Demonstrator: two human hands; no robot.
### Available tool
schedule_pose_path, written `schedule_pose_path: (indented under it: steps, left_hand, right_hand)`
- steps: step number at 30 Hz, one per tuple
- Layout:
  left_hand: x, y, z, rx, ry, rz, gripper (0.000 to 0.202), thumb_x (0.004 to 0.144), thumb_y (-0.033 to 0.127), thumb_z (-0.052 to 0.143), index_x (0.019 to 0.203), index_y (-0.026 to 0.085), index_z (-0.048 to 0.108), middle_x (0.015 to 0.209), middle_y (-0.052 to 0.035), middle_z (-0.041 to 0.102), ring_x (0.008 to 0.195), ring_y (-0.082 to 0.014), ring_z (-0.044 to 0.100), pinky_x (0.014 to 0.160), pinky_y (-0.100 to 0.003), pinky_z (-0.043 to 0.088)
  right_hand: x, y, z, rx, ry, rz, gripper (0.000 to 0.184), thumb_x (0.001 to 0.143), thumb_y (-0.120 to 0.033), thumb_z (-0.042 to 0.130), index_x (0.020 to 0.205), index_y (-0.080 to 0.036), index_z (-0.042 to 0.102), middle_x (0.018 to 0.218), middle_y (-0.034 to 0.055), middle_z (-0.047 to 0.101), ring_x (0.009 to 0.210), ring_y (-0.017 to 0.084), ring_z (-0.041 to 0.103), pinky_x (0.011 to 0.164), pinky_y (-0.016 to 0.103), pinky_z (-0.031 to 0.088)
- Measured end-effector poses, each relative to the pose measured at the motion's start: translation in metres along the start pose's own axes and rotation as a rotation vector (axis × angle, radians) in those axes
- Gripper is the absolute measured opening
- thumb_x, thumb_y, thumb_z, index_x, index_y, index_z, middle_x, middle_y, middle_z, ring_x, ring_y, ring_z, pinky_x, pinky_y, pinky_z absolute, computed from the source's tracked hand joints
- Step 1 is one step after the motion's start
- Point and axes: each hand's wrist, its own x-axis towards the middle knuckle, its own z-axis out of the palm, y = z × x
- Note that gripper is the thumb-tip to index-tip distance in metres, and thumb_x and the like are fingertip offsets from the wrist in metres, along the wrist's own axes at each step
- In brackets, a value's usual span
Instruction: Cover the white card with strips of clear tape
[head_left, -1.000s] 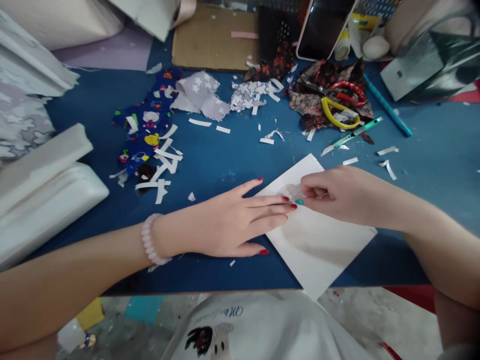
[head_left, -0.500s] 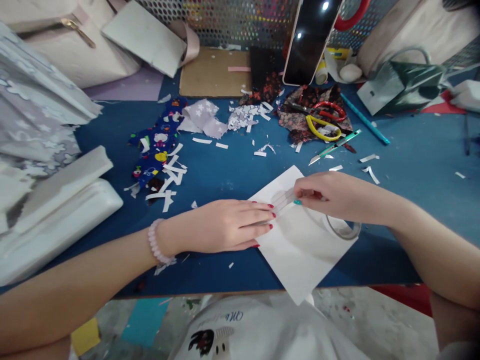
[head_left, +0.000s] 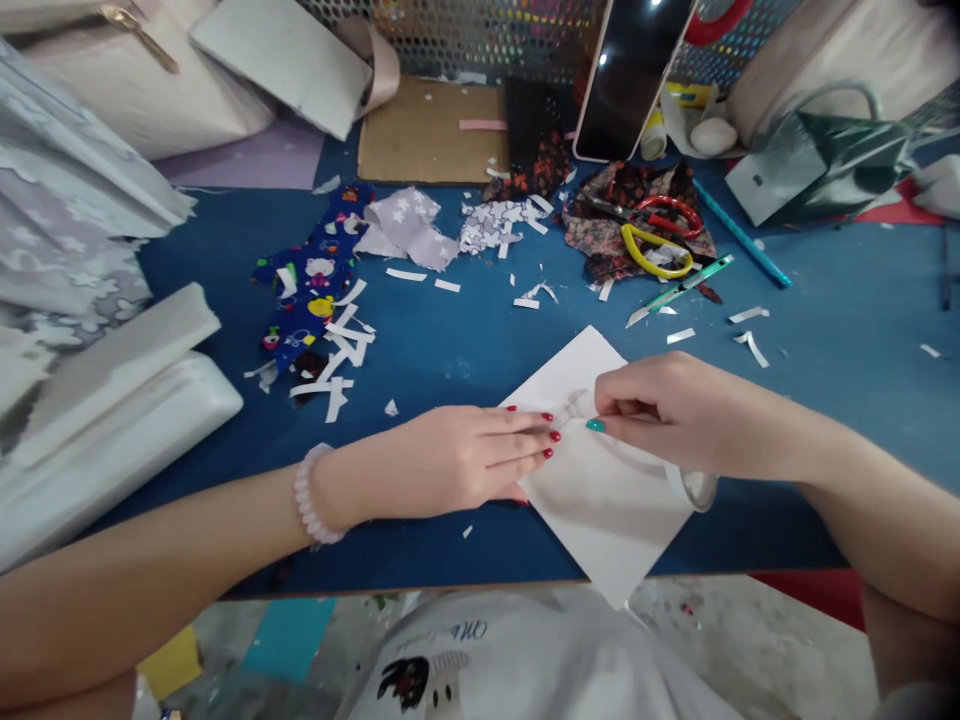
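I have my left hand [head_left: 465, 458] lying flat on the blue surface [head_left: 847, 340], fingers together and stretched out, their red-nailed tips pressing the left corner of the white sheet of paper [head_left: 600, 500]. My right hand [head_left: 667, 410] is pinched narrow on the free end of a strip of clear tape [head_left: 576, 406], thumb and forefinger closed just beside my left fingertips, and the strip runs back under my palm to the tape roll [head_left: 694, 487], which sits by my right wrist on the right edge of the sheet. The paper lies turned like a diamond in the middle of the near half of the surface, and its lowest corner juts out over the front edge of the surface, above my lap. To the left of my forearm the blue is open up to the white foam blocks [head_left: 112, 400] and the grey patterned fabric [head_left: 67, 240] at the left edge. Beyond the paper there is a band scattered with white paper strips [head_left: 337, 350], then the printed fabric scraps [head_left: 307, 280], the yellow-handled scissors [head_left: 656, 255], the green craft knife [head_left: 679, 290] and a blue pen [head_left: 739, 235], all well apart from my hands. To the right of my right forearm the surface is mostly bare, with a few strips.
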Motion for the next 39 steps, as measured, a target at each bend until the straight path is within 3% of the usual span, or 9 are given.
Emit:
schedule_pose_path:
  steps: [6,16,30,36,39]
  left_hand:
    - [0.000,0.005,0.002,0.034,0.002,-0.018,0.029,0.101,0.026,0.051,0.116,0.007,0.068,0.129,-0.0106,0.066,0.123,-0.0212,0.061,0.108,-0.035,0.051]
    - [-0.001,0.004,0.001,0.075,0.019,-0.002,0.032,0.104,0.017,0.041,0.118,0.007,0.068,0.131,-0.0116,0.064,0.124,-0.0200,0.060,0.110,-0.032,0.046]
    - [0.002,0.004,0.002,0.077,-0.007,-0.022,0.035,0.105,0.015,0.035,0.111,0.010,0.069,0.108,-0.0084,0.073,0.112,-0.0191,0.065,0.105,-0.030,0.044]
    - [0.002,0.006,0.003,0.055,-0.011,-0.052,0.038,0.105,0.016,0.032,0.108,0.010,0.070,0.104,-0.0091,0.073,0.108,-0.0217,0.066,0.096,-0.032,0.051]
    - [0.001,0.006,0.004,0.046,-0.005,-0.055,0.038,0.106,0.017,0.033,0.109,0.009,0.070,0.102,-0.0094,0.072,0.111,-0.0225,0.065,0.099,-0.033,0.050]
  right_hand:
    - [-0.001,-0.005,-0.001,0.050,-0.019,-0.027,0.021,0.084,-0.019,0.047,0.064,-0.021,0.040,0.054,-0.0068,0.036,0.052,0.009,0.027,0.049,0.023,0.024]
    - [-0.005,-0.010,-0.003,0.182,-0.067,-0.015,0.016,0.082,-0.019,0.051,0.066,-0.020,0.048,0.055,-0.0070,0.039,0.051,0.008,0.031,0.048,0.020,0.026]
    - [-0.004,-0.006,-0.010,0.244,-0.035,0.008,0.020,0.084,-0.028,0.054,0.066,-0.020,0.053,0.057,-0.0038,0.048,0.052,0.009,0.041,0.048,0.022,0.031]
    - [-0.005,-0.003,-0.013,0.219,-0.022,0.049,0.023,0.086,-0.034,0.055,0.067,-0.021,0.056,0.058,-0.0020,0.052,0.053,0.011,0.044,0.047,0.023,0.032]
    - [-0.009,-0.007,-0.013,0.211,-0.012,0.021,0.022,0.085,-0.032,0.055,0.066,-0.021,0.055,0.058,-0.0019,0.052,0.052,0.011,0.045,0.047,0.023,0.033]
